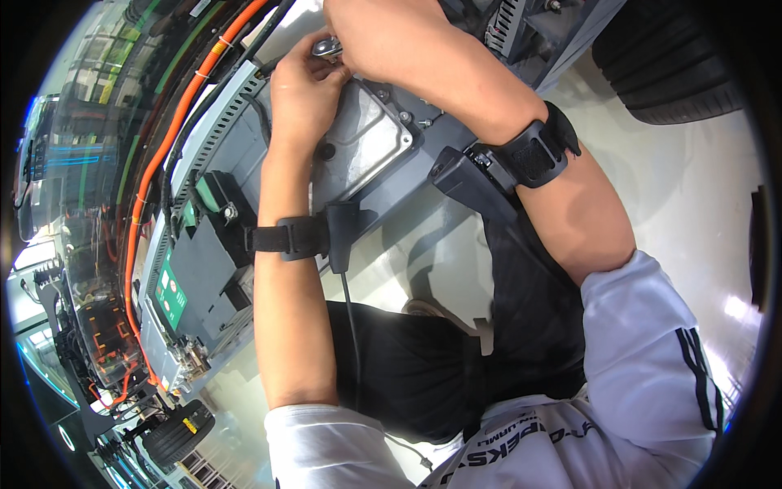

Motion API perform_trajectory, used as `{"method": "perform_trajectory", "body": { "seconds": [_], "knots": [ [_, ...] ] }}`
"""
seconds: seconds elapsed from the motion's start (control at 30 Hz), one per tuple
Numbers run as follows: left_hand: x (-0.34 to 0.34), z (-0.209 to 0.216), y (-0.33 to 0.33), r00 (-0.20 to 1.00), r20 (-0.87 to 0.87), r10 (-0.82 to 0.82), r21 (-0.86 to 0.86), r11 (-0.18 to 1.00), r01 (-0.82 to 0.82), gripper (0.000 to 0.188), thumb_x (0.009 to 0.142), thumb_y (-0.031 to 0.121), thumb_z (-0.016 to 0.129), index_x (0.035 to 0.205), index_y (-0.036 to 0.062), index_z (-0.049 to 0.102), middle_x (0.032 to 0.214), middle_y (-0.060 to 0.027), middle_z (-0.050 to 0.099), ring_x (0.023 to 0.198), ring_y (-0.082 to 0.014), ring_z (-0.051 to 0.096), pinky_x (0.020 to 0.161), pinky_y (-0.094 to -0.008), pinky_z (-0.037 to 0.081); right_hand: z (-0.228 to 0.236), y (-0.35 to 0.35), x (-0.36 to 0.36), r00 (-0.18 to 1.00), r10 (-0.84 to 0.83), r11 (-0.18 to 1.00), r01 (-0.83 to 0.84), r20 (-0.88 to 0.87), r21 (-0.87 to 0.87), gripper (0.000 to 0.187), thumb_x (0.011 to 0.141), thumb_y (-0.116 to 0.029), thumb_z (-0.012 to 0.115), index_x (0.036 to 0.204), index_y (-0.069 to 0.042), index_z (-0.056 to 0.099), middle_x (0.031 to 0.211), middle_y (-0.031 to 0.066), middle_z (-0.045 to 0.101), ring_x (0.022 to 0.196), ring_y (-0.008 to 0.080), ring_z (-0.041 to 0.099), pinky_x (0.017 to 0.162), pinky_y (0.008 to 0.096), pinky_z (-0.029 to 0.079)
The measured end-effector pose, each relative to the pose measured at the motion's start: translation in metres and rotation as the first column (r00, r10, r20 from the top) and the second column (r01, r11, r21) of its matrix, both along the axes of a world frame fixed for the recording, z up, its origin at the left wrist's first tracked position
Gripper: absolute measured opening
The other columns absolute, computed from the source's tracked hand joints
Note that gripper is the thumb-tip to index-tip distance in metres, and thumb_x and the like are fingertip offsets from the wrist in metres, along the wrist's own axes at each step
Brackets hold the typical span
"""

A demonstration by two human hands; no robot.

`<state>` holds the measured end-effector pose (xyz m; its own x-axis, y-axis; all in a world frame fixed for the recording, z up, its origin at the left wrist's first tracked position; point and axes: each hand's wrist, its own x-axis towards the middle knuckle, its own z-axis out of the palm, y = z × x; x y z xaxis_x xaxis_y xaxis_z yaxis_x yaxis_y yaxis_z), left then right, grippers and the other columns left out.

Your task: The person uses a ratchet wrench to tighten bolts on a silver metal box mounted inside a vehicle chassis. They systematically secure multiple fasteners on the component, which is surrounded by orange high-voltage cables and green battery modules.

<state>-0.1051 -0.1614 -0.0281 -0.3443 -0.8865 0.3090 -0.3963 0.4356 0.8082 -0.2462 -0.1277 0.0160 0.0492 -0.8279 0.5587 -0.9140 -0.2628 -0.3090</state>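
Observation:
At the top of the head view, both my hands meet over a grey metal frame (423, 155). Between them shows the shiny rounded head of a ratchet wrench (327, 47). The fingers of my left hand (303, 91) curl around this head from the left. My right hand (373, 41) is closed on the wrench from the right, and its fist hides the handle. Whatever lies under the wrench head is covered by my fingers. Just below the hands sits a silver metal cover plate (375, 134) with bolts along its edge.
An orange cable (165, 147) runs along the left side beside a perforated grey rail (220, 122). A dark grey box (204, 265) is mounted lower left, near a green label (170, 292). A black tyre (664, 65) stands at upper right. Devices are strapped to both my wrists.

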Motion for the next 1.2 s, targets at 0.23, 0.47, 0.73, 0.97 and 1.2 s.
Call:
{"method": "perform_trajectory", "body": {
  "seconds": [0.23, 0.47, 0.73, 0.97, 1.2],
  "knots": [
    [-0.005, 0.011, 0.006, 0.933, 0.332, 0.141, -0.112, 0.988, -0.110, 0.025, 0.079, -0.004, 0.070, 0.103, -0.0033, 0.066, 0.090, -0.0117, 0.074, 0.085, -0.0180, 0.072, 0.078, -0.0286, 0.056, 0.007, 0.000, -0.009, 1.000, -0.021, 0.996, 0.022, -0.012, 0.091, 0.013, 0.070, -0.012, 0.066, 0.073, 0.000, 0.072, 0.076, 0.0212, 0.069, 0.076, 0.0347, 0.070, 0.070, 0.0436, 0.054],
    [0.005, -0.002, -0.007, 0.998, 0.006, -0.070, 0.058, 0.996, 0.069, 0.022, 0.075, 0.002, 0.076, 0.095, -0.0035, 0.067, 0.083, -0.0140, 0.073, 0.081, -0.0208, 0.073, 0.074, -0.0293, 0.055, 0.001, -0.004, -0.002, 0.998, 0.044, 0.998, -0.042, -0.037, 0.057, 0.013, 0.069, -0.012, 0.068, 0.074, 0.000, 0.072, 0.077, 0.0217, 0.069, 0.076, 0.0346, 0.070, 0.070, 0.0432, 0.054],
    [-0.008, 0.012, 0.004, 0.924, 0.337, 0.181, -0.155, 0.979, -0.135, 0.022, 0.075, 0.003, 0.077, 0.095, -0.0025, 0.068, 0.086, -0.0164, 0.073, 0.081, -0.0232, 0.073, 0.075, -0.0320, 0.055, 0.008, 0.001, -0.007, 0.999, 0.010, 0.992, -0.015, 0.036, 0.124, 0.015, 0.071, -0.012, 0.066, 0.075, 0.002, 0.072, 0.077, 0.0230, 0.068, 0.076, 0.0359, 0.069, 0.071, 0.0448, 0.054],
    [0.003, 0.001, -0.008, 0.978, 0.207, -0.037, 0.007, 0.999, 0.036, 0.034, 0.079, 0.008, 0.075, 0.109, -0.0054, 0.066, 0.089, -0.0136, 0.074, 0.085, -0.0147, 0.071, 0.078, -0.0285, 0.053, -0.002, -0.011, -0.009, 0.999, -0.032, 0.997, 0.031, 0.013, 0.076, 0.017, 0.070, -0.013, 0.067, 0.075, 0.003, 0.071, 0.080, 0.0239, 0.069, 0.079, 0.0365, 0.069, 0.072, 0.0438, 0.055],
    [-0.014, 0.005, 0.006, 0.911, 0.300, 0.283, -0.252, 0.945, -0.211, 0.028, 0.077, 0.005, 0.075, 0.101, -0.0045, 0.065, 0.088, -0.0171, 0.073, 0.082, -0.0224, 0.072, 0.076, -0.0301, 0.055, 0.007, -0.002, -0.004, 0.999, 0.024, 0.986, -0.032, 0.046, 0.162, 0.017, 0.072, -0.011, 0.065, 0.078, 0.003, 0.072, 0.081, 0.0239, 0.069, 0.080, 0.0361, 0.070, 0.073, 0.0436, 0.054]
  ]
}}
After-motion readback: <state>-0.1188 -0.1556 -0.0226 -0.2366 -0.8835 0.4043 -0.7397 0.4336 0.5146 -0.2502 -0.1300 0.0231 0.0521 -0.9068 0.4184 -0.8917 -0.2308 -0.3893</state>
